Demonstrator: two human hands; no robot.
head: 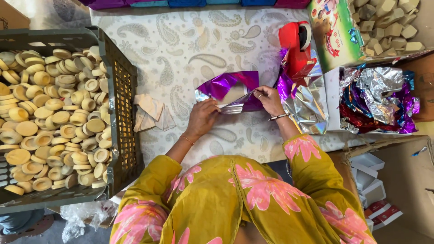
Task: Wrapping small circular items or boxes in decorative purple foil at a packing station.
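Both hands work on a purple foil wrapper lying on the paisley tablecloth: the left hand presses fingers down on the wrapper's near edge, closed on the foil fold, and the right hand pinches the same folded edge at its right end. Just right of the right hand lies a loose heap of silver and purple foil sheets, with a red tape dispenser above it. A dark plastic crate full of round tan discs stands well to the left, a crumpled cloth beside it.
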